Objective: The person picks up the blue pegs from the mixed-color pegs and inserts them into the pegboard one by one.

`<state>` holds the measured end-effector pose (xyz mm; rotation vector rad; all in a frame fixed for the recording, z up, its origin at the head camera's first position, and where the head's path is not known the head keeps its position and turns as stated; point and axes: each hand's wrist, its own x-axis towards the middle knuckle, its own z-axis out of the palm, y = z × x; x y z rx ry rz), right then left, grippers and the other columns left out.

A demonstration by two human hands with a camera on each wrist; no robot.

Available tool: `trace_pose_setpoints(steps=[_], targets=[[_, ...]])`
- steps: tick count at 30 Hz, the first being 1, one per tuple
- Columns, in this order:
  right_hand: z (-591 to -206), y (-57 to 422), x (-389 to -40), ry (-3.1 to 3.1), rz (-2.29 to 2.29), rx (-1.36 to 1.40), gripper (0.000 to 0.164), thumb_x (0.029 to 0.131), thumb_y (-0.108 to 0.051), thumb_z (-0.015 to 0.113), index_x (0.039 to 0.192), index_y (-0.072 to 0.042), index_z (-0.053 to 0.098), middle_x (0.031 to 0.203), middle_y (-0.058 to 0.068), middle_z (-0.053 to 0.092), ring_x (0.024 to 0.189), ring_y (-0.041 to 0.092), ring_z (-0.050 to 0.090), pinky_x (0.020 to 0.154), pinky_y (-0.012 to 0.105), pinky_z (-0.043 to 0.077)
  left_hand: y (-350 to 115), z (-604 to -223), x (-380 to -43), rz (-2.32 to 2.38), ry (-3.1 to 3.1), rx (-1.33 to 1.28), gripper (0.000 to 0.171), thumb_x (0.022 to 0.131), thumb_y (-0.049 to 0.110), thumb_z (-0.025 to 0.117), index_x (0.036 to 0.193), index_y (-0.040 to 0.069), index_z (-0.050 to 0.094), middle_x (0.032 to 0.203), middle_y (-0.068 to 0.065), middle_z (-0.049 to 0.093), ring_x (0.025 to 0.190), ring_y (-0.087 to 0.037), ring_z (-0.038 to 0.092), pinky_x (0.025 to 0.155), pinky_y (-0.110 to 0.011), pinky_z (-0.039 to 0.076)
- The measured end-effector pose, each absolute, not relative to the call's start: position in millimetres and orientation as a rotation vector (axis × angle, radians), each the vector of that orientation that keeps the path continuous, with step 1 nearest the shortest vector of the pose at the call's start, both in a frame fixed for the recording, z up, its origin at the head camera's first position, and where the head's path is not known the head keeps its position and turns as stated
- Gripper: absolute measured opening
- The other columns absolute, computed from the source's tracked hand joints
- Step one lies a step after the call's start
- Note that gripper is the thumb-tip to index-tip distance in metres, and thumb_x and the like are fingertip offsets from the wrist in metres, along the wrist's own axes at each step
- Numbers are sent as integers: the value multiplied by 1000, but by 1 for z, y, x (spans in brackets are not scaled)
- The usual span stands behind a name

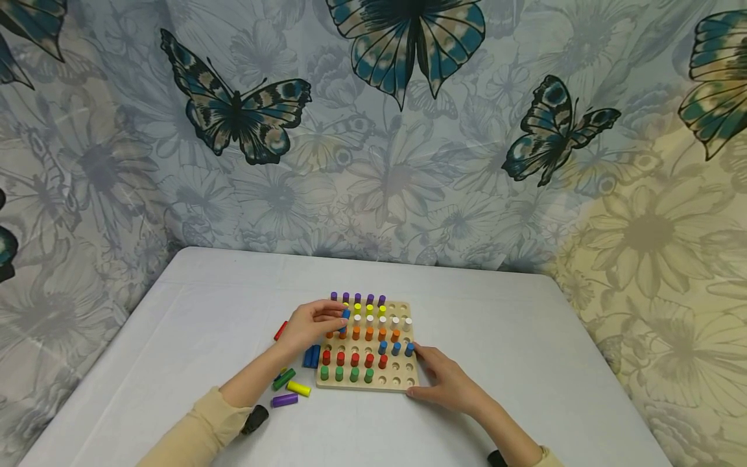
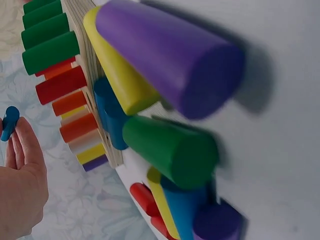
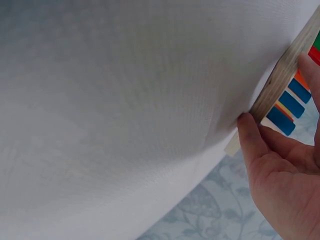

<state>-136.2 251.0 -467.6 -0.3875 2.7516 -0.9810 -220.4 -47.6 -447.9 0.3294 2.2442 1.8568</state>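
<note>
Probably the blue peg, pinched in the left hand over the pegboard, is light, stiff and rather slippery, best held near its top, while the right hand, spread, touches the pegboard's edge.

We see purple, yellow, white, orange, blue, red and green pegs, tan board, white table, butterfly-patterned grey-blue backdrop.
</note>
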Motion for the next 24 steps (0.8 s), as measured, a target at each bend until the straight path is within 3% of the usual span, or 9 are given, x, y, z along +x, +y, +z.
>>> trace_pose_setpoints(steps=[13, 19, 24], targets=[[-467, 250, -136, 2750, -974, -377, 88, 80, -36, 80, 148, -1, 37, 143, 18, 45, 127, 36, 48, 99, 47, 46, -30, -453, -221, 1819, 2238, 447, 31, 87, 22, 75, 114, 8, 68, 104, -4, 68, 94, -19, 65, 79, -36, 56], [-467, 250, -136, 2748, -974, -371, 88, 80, -35, 81, 148, -2, 37, 143, 18, 46, 126, 36, 49, 98, 47, 46, -25, -457, -220, 1770, 2234, 527, 28, 87, 21, 75, 111, 9, 67, 101, -2, 67, 92, -17, 65, 74, -29, 55], [-468, 251, -137, 2746, -968, -355, 88, 80, -36, 80, 149, -2, 36, 143, 17, 45, 129, 35, 46, 99, 46, 45, -21, -460, -219, 1719, 2248, 630, 30, 88, 20, 73, 115, 8, 67, 102, -1, 67, 92, -17, 64, 73, -28, 55]])
